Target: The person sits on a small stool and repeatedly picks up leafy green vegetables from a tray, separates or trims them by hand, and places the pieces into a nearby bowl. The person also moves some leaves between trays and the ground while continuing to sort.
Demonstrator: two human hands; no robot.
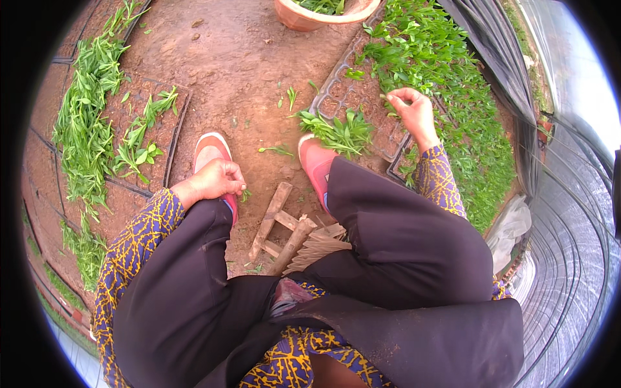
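Observation:
My left hand (213, 180) is by my left knee, its thumb and fingers pinched together on a small green sprig (246, 195). Only the sprig's leaf tips show below the fingertips. Over on the right, my right hand (415, 115) hovers above a dark cell tray (347, 89) filled with soil. Its thumb and fingertips are pinched on a tiny green plant piece (383, 97), mostly hidden by the fingers. Dense green seedlings (417, 46) stand just beyond that hand. A bunch of cut seedlings (342, 131) lies at the tray's near edge, against my right shoe (318, 162).
On the left, a long heap of cut seedlings (87, 116) lies across soil-filled trays (160, 116). A terracotta-coloured basin (301, 17) holding greens sits at the far side. Between my legs is a low wooden stool (286, 228). Black sheeting (504, 72) borders the seedling bed.

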